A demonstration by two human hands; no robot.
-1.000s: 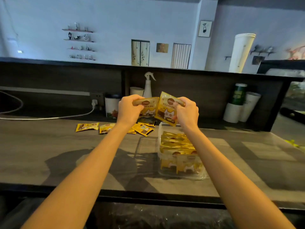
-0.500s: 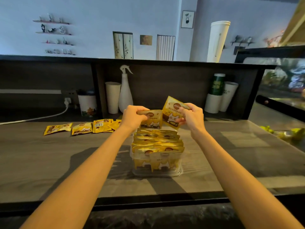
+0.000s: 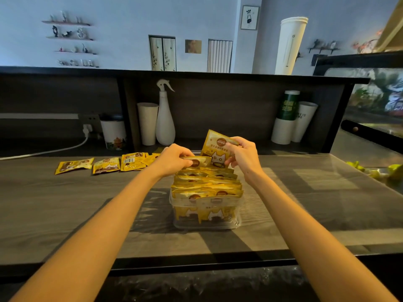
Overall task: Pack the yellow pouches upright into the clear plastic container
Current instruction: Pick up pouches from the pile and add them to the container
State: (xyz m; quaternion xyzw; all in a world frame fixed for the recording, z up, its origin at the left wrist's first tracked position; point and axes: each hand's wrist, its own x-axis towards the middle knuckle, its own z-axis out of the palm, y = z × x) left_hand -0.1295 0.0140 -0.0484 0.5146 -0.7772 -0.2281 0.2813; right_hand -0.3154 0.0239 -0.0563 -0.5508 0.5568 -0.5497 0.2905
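The left hand [image 3: 174, 159] gripped one yellow pouch [image 3: 199, 162] at the far end of the clear container [image 3: 207, 223]. The right hand [image 3: 242, 158] pinched a tilted pouch [image 3: 216, 147] above it. Packed pouches [image 3: 207, 186] filled the container nearly edge to edge.

— What is the person wearing on the arms?

— Nothing that shows. Both forearms are bare from the near edge of the view up to the wrists, with no sleeve in sight.

— And the hands?

— The left hand [image 3: 174, 159] and the right hand [image 3: 242, 156] are bare too: no gloves, rings, watch or bands visible. The nails look short and plain.
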